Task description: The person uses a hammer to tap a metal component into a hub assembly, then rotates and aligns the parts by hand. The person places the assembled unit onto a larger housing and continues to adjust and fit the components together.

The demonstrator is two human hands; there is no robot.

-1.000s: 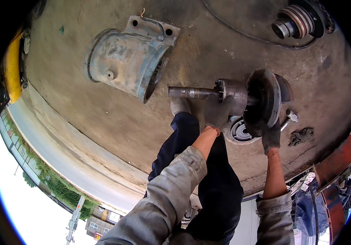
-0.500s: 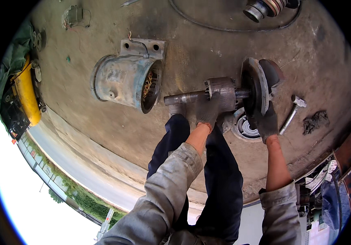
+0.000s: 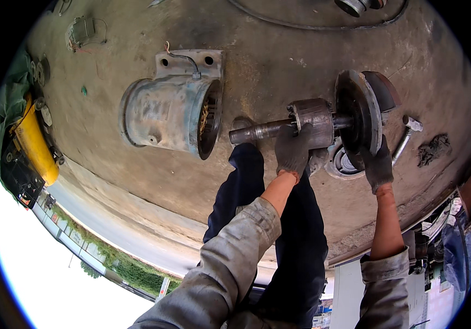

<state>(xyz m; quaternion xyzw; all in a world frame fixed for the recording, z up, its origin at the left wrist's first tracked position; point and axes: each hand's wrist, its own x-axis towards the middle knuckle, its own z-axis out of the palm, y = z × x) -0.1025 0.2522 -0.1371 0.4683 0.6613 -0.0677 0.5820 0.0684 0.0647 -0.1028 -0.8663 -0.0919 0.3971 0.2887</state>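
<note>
A motor rotor with a long shaft lies crosswise above the ground in front of my legs. My gloved left hand is closed around the underside of the rotor, where its body meets the shaft. A dark round end flange sits on the right part of the shaft. My gloved right hand grips this flange's lower rim. To the left, the cylindrical motor housing lies on its side, its open end with yellowish windings facing the shaft tip. A round ribbed cover lies partly hidden beneath the rotor and flange.
A hammer and a dark rag lie right of my right hand. A black cable curves across the far ground beside a metal cylindrical part. A yellow machine part stands at the far left.
The whole view has shifted slightly, so most things on the ground appear a little displaced. Both hands keep their hold on the rotor and flange, with little movement relative to the housing.
</note>
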